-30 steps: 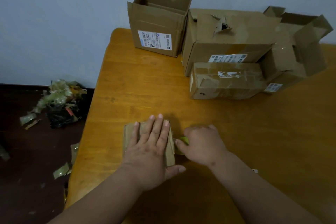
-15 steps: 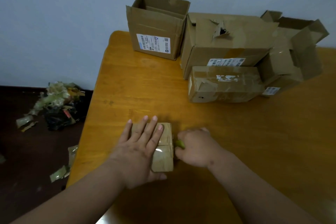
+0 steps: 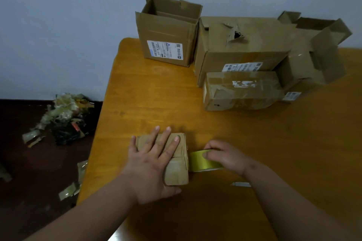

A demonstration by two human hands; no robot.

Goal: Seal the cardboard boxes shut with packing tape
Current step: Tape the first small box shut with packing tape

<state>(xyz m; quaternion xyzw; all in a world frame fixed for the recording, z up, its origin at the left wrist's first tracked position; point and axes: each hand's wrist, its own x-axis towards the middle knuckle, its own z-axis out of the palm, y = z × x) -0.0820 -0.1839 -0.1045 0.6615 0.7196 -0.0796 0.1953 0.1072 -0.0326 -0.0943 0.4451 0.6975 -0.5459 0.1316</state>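
Observation:
A small flat cardboard box (image 3: 177, 170) lies near the front left of the orange wooden table (image 3: 156, 92). My left hand (image 3: 152, 162) presses flat on its top with fingers spread. Just right of the box, my right hand (image 3: 225, 157) grips a roll of yellowish packing tape (image 3: 199, 159); a strip of tape runs from the roll to the box's right edge.
At the back of the table stand an open box with a label (image 3: 166, 31), a large torn box (image 3: 239, 45), a taped long box (image 3: 241, 90) and a crumpled open box (image 3: 317, 55). Tape scraps and rubbish (image 3: 66, 117) lie on the dark floor at left.
My right hand has moved right, away from the small box, and drawn out a visible strip of tape. My left hand stays pressed on the box.

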